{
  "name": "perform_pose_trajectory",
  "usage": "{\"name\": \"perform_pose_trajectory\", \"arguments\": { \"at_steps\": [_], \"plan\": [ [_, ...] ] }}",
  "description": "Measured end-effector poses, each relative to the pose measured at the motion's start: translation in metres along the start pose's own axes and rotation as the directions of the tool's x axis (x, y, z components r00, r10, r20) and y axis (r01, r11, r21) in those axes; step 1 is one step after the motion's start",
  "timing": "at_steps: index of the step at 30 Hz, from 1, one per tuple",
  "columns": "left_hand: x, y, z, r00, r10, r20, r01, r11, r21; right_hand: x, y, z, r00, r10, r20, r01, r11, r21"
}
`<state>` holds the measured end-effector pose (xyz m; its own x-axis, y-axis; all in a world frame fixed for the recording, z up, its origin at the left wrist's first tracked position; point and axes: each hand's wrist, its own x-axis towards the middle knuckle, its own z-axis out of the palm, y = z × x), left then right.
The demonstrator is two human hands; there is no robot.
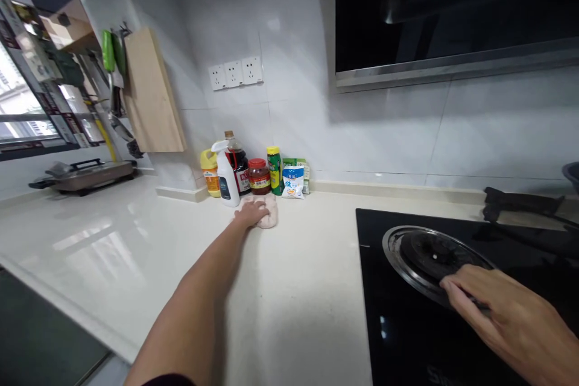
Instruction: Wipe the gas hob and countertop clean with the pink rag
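Note:
My left hand reaches far forward over the pale counter and presses on a folded light pink cloth, its fingers bent over the material. Just behind the cloth stand a white spray bottle, a red-lidded jar and a green container with a yellow cap. Over at the gas hob, my right hand is closed at the near edge of the round burner. Its curled fingers are partly hidden, so what they grip there cannot be made out.
A dark sauce bottle, yellow jug and blue-white packet line the wall. A black pan support lies at the hob's back right. An electric pan sits far left, near a hanging cutting board. A range hood overhangs.

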<state>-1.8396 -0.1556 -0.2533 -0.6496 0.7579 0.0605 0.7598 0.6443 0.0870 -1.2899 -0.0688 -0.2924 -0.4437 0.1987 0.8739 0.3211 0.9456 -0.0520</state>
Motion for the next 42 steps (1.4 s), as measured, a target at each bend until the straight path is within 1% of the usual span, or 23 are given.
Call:
{"name": "perform_pose_trajectory", "arguments": {
  "at_steps": [2,5,7,9,12,14,16,18,19,21,23,24,27,30,31,33,35,37,38,39,42],
  "plan": [
    [0.008,-0.008,0.001,0.998,-0.063,0.004,0.063,0.998,-0.017,-0.004,-0.001,0.004,0.997,-0.015,0.078,0.018,0.999,-0.028],
    [0.009,-0.006,0.004,0.995,-0.102,0.014,0.103,0.994,-0.029,-0.009,-0.003,0.010,0.989,-0.025,0.146,0.032,0.999,-0.039],
    [0.000,0.002,0.004,0.995,-0.101,0.026,0.102,0.994,-0.034,-0.010,-0.004,0.012,0.985,-0.035,0.168,0.044,0.998,-0.047],
    [-0.017,0.014,0.003,0.996,-0.071,0.046,0.073,0.997,-0.041,-0.009,-0.004,0.011,0.984,-0.060,0.165,0.072,0.995,-0.073],
    [-0.058,0.040,0.003,0.996,0.035,0.083,-0.030,0.998,-0.063,-0.007,0.000,0.009,0.985,-0.113,0.131,0.131,0.981,-0.139],
    [-0.094,0.063,0.005,0.985,0.137,0.109,-0.128,0.988,-0.089,-0.006,0.004,0.009,0.985,-0.128,0.114,0.148,0.971,-0.187],
    [-0.135,0.089,0.009,0.960,0.248,0.133,-0.232,0.965,-0.123,-0.006,0.009,0.010,0.986,-0.133,0.104,0.153,0.965,-0.214],
    [-0.178,0.114,0.012,0.922,0.351,0.162,-0.327,0.931,-0.161,-0.008,0.015,0.012,0.987,-0.121,0.109,0.142,0.966,-0.218],
    [-0.199,0.124,0.013,0.888,0.423,0.183,-0.390,0.901,-0.188,-0.009,0.018,0.013,0.988,-0.102,0.115,0.126,0.968,-0.217],
    [-0.239,0.138,0.013,0.796,0.564,0.222,-0.511,0.821,-0.253,-0.011,0.024,0.014,0.990,-0.041,0.132,0.069,0.974,-0.213],
    [-0.274,0.138,0.012,0.724,0.642,0.252,-0.572,0.764,-0.299,-0.014,0.028,0.014,0.989,0.032,0.148,0.000,0.977,-0.213],
    [-0.290,0.132,0.011,0.704,0.660,0.262,-0.585,0.748,-0.313,-0.016,0.030,0.014,0.986,0.062,0.157,-0.028,0.977,-0.212],
    [-0.330,0.102,0.011,0.671,0.698,0.249,-0.611,0.711,-0.347,-0.018,0.031,0.015,0.975,0.110,0.193,-0.070,0.977,-0.202],
    [-0.360,0.072,0.012,0.670,0.707,0.227,-0.619,0.700,-0.355,-0.018,0.025,0.017,0.966,0.117,0.229,-0.075,0.980,-0.183],
    [-0.366,0.066,0.011,0.671,0.705,0.230,-0.616,0.702,-0.356,-0.018,0.022,0.018,0.964,0.108,0.243,-0.068,0.983,-0.168],
    [-0.370,0.062,0.008,0.672,0.699,0.244,-0.606,0.708,-0.361,-0.017,0.013,0.020,0.961,0.081,0.264,-0.049,0.991,-0.128],
    [-0.363,0.068,0.005,0.670,0.694,0.263,-0.593,0.713,-0.374,-0.017,0.007,0.023,0.957,0.043,0.288,-0.019,0.996,-0.089],
    [-0.344,0.079,0.003,0.678,0.685,0.268,-0.578,0.721,-0.381,-0.017,0.005,0.025,0.950,0.022,0.311,0.003,0.997,-0.079],
    [-0.331,0.085,0.004,0.692,0.673,0.260,-0.570,0.731,-0.375,-0.018,0.006,0.026,0.946,0.019,0.323,0.008,0.997,-0.081],
    [-0.316,0.089,0.005,0.716,0.654,0.245,-0.559,0.747,-0.359,-0.019,0.009,0.025,0.945,0.021,0.328,0.007,0.997,-0.083],
    [-0.263,0.094,0.013,0.830,0.532,0.167,-0.482,0.835,-0.266,-0.020,0.021,0.022,0.955,0.058,0.290,-0.033,0.995,-0.091]
  ]
}}
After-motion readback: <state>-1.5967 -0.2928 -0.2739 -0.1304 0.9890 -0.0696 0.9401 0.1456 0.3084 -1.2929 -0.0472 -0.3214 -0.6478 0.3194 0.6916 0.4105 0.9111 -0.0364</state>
